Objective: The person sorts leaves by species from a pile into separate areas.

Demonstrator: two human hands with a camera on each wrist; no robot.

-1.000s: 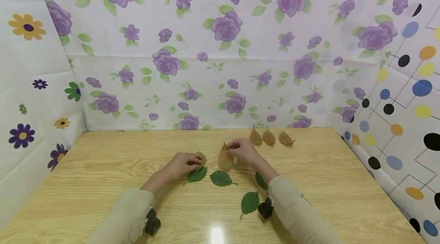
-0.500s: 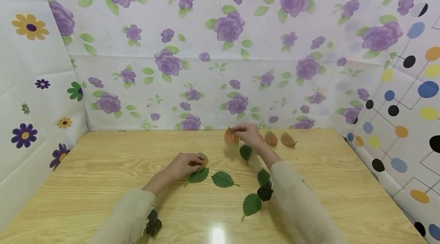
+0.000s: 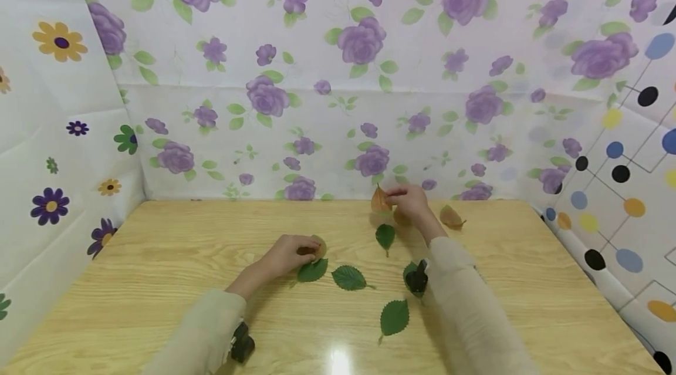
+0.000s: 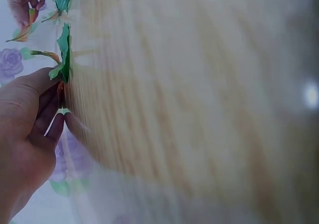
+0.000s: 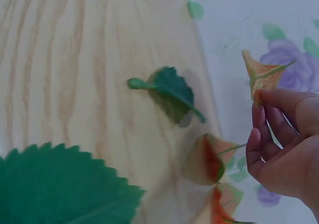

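Note:
In the head view my right hand [image 3: 413,201] pinches an orange-brown leaf [image 3: 379,201] upright at the table's back edge. The right wrist view shows this curled leaf [image 5: 264,75] between thumb and fingertips, other fingers bent below. My left hand [image 3: 289,254] holds a yellowish-brown leaf [image 3: 319,247] low over the table, partly covered by the fingers. Right beside it lies a serrated green leaf [image 3: 313,270]. Another green leaf [image 3: 385,236] lies just in front of my right hand. Under that hand a brown leaf [image 3: 402,217] shows partly.
More green leaves lie mid-table: one [image 3: 348,277] near the left hand, one [image 3: 395,317] nearer the front, and one [image 3: 411,275] partly behind the black wrist camera [image 3: 417,279]. A brown leaf [image 3: 452,218] rests at the back right. Flowered cloth [image 3: 327,146] rises behind the wooden table [image 3: 211,246].
My right hand has carried the orange-brown leaf away from the middle to the back edge, then rightward toward the other brown leaves. The left hand stays with its leaf. The head view has shifted slightly.

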